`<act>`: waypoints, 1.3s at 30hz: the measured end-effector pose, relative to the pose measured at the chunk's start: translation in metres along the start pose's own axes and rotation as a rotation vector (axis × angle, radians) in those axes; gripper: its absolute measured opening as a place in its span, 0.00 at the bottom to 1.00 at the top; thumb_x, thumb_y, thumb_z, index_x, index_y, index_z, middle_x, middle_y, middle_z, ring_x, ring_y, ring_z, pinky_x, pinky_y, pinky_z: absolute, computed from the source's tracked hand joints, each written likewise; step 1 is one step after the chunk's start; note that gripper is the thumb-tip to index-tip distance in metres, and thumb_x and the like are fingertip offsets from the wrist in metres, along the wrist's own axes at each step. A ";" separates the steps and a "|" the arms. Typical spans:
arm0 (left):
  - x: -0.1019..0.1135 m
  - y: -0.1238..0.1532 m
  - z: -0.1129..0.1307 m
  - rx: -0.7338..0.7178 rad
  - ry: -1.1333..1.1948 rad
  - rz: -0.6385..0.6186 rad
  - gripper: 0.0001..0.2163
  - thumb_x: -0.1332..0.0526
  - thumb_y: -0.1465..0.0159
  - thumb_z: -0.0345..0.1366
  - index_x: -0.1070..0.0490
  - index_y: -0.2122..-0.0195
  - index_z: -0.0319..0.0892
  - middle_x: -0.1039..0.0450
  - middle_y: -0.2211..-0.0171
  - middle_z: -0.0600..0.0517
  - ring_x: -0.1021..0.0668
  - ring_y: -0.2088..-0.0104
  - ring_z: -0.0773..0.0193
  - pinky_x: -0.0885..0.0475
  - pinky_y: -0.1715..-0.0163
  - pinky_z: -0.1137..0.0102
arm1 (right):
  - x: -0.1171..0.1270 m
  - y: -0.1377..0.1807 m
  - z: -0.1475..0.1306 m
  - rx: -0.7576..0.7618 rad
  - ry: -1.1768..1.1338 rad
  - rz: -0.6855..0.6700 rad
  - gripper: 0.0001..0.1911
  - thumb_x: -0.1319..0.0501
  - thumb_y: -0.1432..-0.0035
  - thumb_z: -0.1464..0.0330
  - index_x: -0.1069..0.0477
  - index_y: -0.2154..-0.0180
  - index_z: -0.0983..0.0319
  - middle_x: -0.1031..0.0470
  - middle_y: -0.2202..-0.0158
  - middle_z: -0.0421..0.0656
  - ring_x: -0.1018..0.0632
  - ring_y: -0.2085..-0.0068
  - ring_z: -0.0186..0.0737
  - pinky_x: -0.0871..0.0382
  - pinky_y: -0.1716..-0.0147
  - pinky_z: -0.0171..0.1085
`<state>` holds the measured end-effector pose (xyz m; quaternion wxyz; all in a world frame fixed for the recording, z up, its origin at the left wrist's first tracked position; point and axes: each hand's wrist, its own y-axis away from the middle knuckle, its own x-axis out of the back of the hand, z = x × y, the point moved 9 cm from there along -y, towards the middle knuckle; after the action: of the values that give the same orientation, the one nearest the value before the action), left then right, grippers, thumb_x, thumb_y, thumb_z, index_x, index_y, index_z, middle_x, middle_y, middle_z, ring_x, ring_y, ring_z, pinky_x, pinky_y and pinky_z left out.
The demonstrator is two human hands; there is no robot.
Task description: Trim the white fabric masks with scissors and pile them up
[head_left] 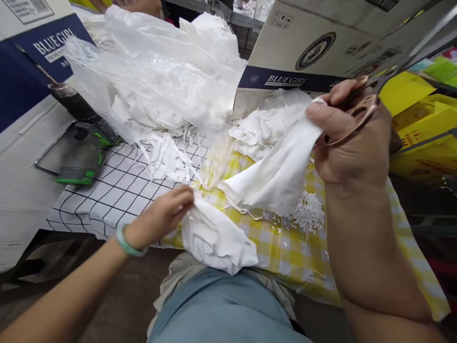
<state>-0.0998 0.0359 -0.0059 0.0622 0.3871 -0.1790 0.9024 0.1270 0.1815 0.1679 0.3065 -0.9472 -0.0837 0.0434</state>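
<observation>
Through the head camera I have two stretches of white cloth above the near edge: the raised white cloth (282, 171) slants up to the right, and the lower white cloth (217, 238) hangs over the edge toward the lap; I cannot tell whether they join. My right hand (352, 131) pinches the raised one's upper corner, with copper-handled scissors (373, 101) hooked on the same hand, blades pointing away up and right. My left hand (167, 212) grips the lower one's top edge between thumb and fingers.

Under them, the counter (300, 267) wears yellow-and-white gingham on the right and a white cover with black grid lines (117, 183) on the left. Small white snippets (310, 212) are heaped on the gingham beside the raised cloth. Farther back I see a large heap of white garments and clear plastic (167, 66), and at its left a green-and-black drill (80, 143), bit upward.

BLUE GIRL cartons frame the view, one left (43, 43), one right (285, 52). Beyond, yellow bags (424, 128) stand at right, part of another person (143, 5) shows at the top, and the floor (117, 290) is dark.
</observation>
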 end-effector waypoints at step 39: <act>0.015 -0.036 0.037 0.298 0.401 -0.200 0.14 0.44 0.33 0.45 0.27 0.65 0.40 0.38 0.75 0.55 0.37 0.75 0.68 0.39 0.76 0.74 | -0.082 0.123 0.111 -0.752 -0.252 -0.355 0.16 0.27 0.55 0.61 0.30 0.69 0.60 0.33 0.73 0.35 0.34 0.74 0.30 0.43 0.76 0.32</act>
<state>-0.0759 0.0556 0.0384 0.1277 0.2211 0.0109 0.9668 0.0477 0.1319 0.0088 -0.0698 -0.9512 -0.2919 0.0717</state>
